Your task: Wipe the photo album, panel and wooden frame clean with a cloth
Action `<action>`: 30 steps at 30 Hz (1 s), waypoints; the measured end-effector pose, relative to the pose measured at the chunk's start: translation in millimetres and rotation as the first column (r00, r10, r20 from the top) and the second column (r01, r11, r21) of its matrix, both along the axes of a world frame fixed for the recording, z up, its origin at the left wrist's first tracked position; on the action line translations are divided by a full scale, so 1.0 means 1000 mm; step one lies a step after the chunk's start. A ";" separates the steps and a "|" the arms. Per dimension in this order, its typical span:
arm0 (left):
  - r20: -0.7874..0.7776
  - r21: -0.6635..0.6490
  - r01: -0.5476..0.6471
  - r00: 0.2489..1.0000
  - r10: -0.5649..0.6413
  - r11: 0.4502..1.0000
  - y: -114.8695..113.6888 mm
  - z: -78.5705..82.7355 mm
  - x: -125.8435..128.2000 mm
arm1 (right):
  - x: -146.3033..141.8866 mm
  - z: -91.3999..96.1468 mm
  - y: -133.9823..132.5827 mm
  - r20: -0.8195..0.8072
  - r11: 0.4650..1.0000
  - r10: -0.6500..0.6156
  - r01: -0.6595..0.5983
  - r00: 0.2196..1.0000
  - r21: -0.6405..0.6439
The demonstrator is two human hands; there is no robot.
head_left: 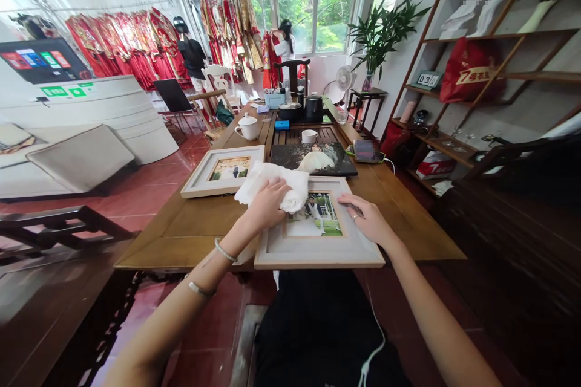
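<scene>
**Left hand point(271, 201) on cloth point(254, 180), right hand point(368, 221) on frame point(290, 257)**

The frame lies flat at the near edge of the counter point(403, 211), straight ahead of the person and between the two hands. Foreshortening hides which of its sides is the longer, so its long axis cannot be told. The left hand is over the far left part, the right hand at the right border; neither is clearly nearer.

The left hand is palm down, fingers curled a little over the bunched white cloth, holding it; the cloth covers the frame's far left corner and part of the photo point(329, 217). The right hand is loosely open, its fingers resting on the border. Just beyond lie a second frame point(197, 181), to the left, and a dark panel point(285, 157).
</scene>
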State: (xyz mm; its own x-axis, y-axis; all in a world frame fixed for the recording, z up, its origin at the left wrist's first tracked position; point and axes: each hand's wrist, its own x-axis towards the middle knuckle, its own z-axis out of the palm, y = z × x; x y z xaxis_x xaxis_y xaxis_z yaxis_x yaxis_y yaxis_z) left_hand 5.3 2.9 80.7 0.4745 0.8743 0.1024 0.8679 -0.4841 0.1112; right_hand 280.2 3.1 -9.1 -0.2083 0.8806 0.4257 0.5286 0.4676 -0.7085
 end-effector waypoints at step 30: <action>-0.007 -0.011 -0.124 0.992 0.124 0.992 -0.010 0.004 0.006 | -0.002 0.001 0.000 -0.020 1.000 0.005 -0.005 1.000 -0.006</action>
